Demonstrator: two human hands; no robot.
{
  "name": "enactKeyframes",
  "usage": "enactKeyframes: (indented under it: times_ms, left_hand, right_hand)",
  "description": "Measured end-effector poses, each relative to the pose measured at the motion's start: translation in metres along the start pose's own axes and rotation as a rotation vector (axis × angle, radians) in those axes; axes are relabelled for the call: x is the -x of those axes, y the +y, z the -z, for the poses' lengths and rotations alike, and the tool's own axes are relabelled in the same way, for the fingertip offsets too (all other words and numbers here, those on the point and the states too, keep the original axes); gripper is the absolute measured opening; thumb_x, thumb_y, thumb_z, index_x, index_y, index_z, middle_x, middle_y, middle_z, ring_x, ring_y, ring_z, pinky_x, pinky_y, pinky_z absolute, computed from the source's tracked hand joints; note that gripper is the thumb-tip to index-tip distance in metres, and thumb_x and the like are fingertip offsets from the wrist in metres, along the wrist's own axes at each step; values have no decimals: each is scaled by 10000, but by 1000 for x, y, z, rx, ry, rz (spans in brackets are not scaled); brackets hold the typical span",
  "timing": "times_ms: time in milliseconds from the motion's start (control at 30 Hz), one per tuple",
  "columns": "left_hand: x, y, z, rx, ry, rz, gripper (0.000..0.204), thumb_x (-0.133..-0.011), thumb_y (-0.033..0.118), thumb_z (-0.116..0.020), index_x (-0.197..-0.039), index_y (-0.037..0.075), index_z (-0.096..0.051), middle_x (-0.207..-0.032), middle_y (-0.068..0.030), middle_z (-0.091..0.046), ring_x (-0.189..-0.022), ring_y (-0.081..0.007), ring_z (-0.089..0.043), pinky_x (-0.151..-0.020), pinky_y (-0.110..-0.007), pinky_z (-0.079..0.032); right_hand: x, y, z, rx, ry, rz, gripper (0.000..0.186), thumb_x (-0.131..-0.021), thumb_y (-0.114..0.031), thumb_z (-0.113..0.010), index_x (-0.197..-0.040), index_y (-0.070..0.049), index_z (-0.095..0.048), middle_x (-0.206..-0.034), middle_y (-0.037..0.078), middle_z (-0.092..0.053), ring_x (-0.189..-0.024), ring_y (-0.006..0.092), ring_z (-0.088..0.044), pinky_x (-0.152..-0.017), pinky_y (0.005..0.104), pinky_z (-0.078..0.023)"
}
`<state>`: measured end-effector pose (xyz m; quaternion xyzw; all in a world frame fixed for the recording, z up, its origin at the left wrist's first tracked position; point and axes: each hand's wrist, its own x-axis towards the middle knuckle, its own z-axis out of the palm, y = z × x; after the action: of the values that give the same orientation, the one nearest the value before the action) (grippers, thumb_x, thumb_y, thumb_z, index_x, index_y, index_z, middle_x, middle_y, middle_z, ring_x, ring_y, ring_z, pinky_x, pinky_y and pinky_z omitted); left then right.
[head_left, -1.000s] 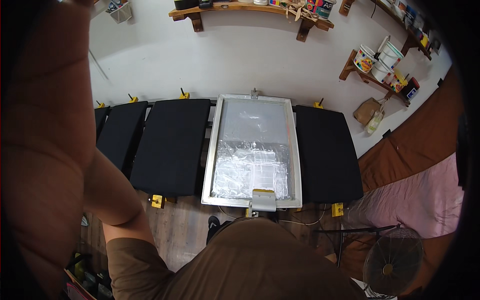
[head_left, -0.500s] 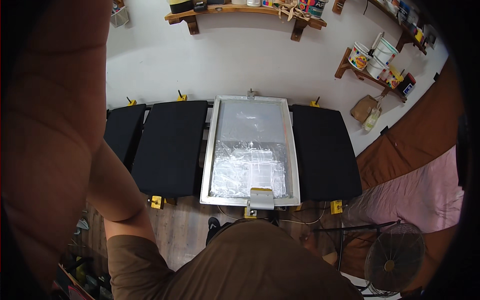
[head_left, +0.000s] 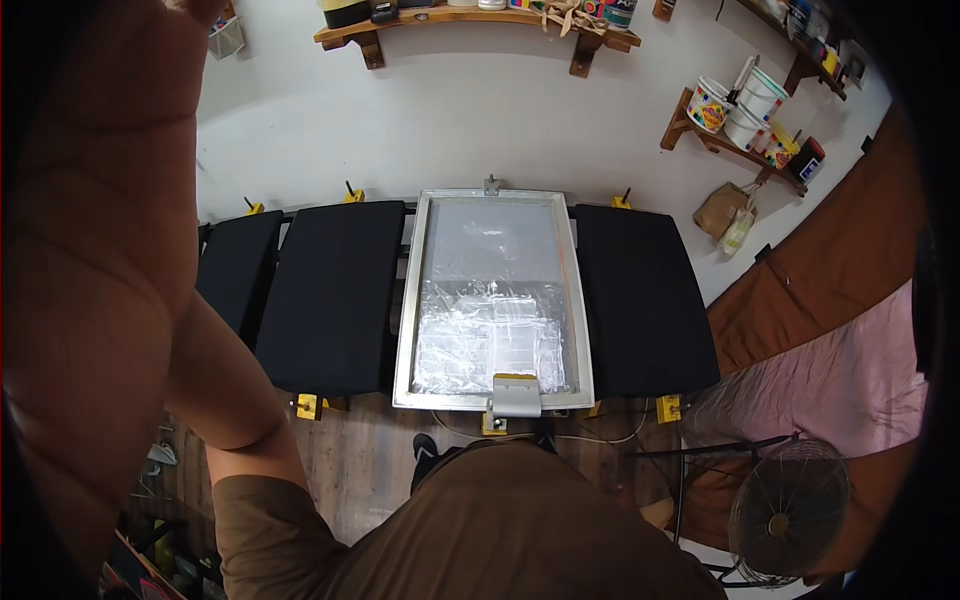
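In the head view, one silver-framed screen (head_left: 490,255) is lying in a row of black boards (head_left: 330,295), three of which are showing broadly, two on its left and one on its right, with a sliver of a fourth appearing farther left. Three yellow blocks (head_left: 354,195) with upright bolts are lining the far side, and three more are sitting along the near side. One grey plate (head_left: 518,400) is overlapping the screen's near edge. Three white buckets (head_left: 746,127) are standing on a wall shelf (head_left: 735,147) at right, and one round fan (head_left: 789,512) is facing upward below. The screen is lying to the right of the left hand (head_left: 105,220), well apart from it. That hand is rising close to the camera, its creased palm filling the left side, its arm (head_left: 228,385) bending up from a brown sleeve (head_left: 268,510). Its fingers are mostly running out of the picture, so I cannot tell whether they are spreading or pinching anything.
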<state>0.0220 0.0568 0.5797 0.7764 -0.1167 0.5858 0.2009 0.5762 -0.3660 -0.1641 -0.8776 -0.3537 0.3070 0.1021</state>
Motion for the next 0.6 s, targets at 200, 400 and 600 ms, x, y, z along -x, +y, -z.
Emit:
enactKeyframes:
  times_ms: [200, 400, 600]
  left_hand:
    - [-7, -14, -5, -2, -9, -12, 979, -841, 805, -482, -1603, 248, -223, -1520, -373, -331, -1474, -488, -255, -1180, -652, -177]
    - [-23, -19, 9, -86, -14, -15, 980, -842, 810, -474, -1604, 249, -219, -1519, -379, -327, -1473, -494, -252, -1179, -653, -175]
    - [-1, -23, -14, -56, -17, -11, 982, -842, 814, -466, -1605, 250, -215, -1518, -385, -323, -1472, -500, -250, -1179, -654, -173]
  right_hand:
    - [0, -45, 26, -39, -54, 45, 658, -784, -291, -830, -1296, -9, -527, -1095, 193, -656, -992, 299, -647, -898, 407, -516]
    - [-45, -41, -7, 53, 121, 307, 380, -754, -326, -835, -876, -31, -629, -688, 82, -599, -670, 188, -588, -598, 399, -482]
    - [-13, -43, 19, 35, -169, -24, 629, -823, -443, -732, -1273, -20, -617, -1209, 206, -665, -1128, 346, -644, -980, 429, -494]
